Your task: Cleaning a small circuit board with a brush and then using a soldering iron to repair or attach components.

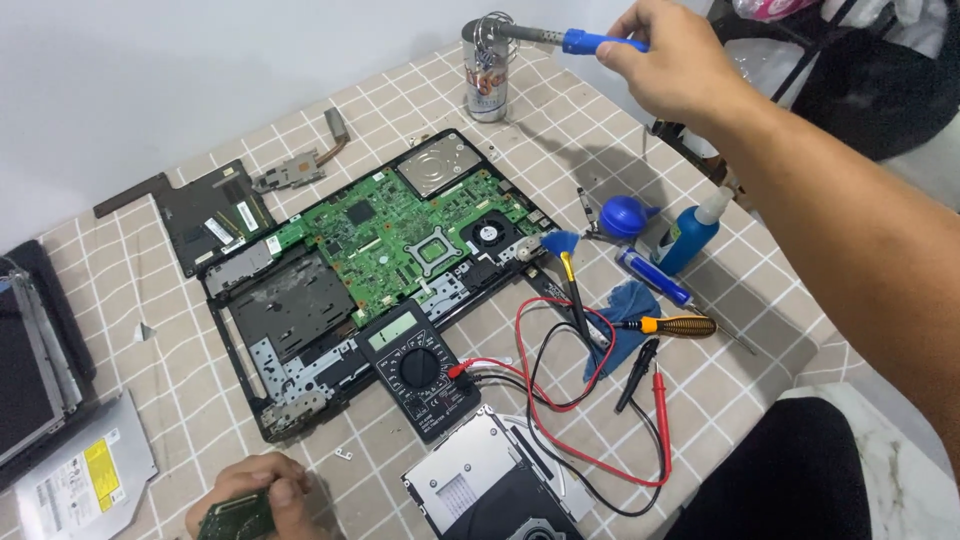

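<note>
My right hand (672, 62) is raised at the top of the view, gripping a blue-handled soldering iron (560, 39). Its metal tip rests in the wire coil on top of a metal can (486, 70). My left hand (262, 493) is at the bottom left, closed around a small green circuit board (236, 517) held close to the checked tablecloth. Between the hands lies an opened laptop base (290, 310) with its green motherboard (395, 232) exposed. A black multimeter (418, 367) lies on its front edge, red and black leads (560, 400) trailing right.
Right of the laptop lie a blue dust blower (625, 215), a blue bottle (688, 235), a brush (563, 252), an orange-handled screwdriver (678, 325) on a blue cloth and two probes (648, 385). An optical drive (75, 480), a metal cover (500, 480) and a heatsink (300, 165) also lie about.
</note>
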